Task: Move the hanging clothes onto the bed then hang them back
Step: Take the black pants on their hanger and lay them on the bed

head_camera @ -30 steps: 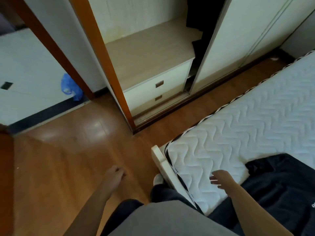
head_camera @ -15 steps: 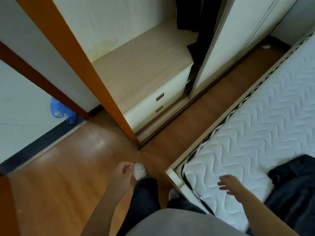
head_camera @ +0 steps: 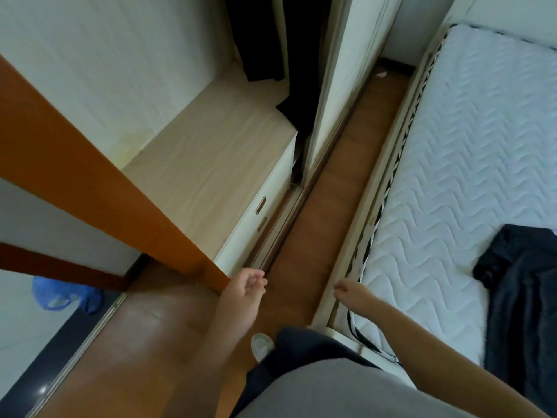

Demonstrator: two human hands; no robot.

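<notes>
Dark clothes [head_camera: 259, 40] are hanging in the open wardrobe [head_camera: 99, 64] at the top centre of the frame, their hems sitting just above a pale wood shelf [head_camera: 211, 152]. One dark garment [head_camera: 524, 297] is already lying crumpled on the bed [head_camera: 467, 146] at the right edge.

The person is standing on the floor [head_camera: 325, 206] in the strip between wardrobe and bed. The left hand [head_camera: 245, 285] is hanging at lower centre with fingers loosely curled, holding nothing. The right hand [head_camera: 346, 292] is hovering by the bed's near corner, also loosely curled and empty.

The step in hand is probably fetching the next piece from the wardrobe. The rail and hangers are lying out of view, so the person is likely needing to look up before reaching. Taking each piece by its hanger hook, rather than by the cloth, is the safer way, since the fabric looks limp and could slip off. The white door [head_camera: 340, 86] is covering part of the clothes, so reaching in from the open left side is giving the clearest path. Laying the piece flat beside the garment is keeping it easy to pick up again.
</notes>
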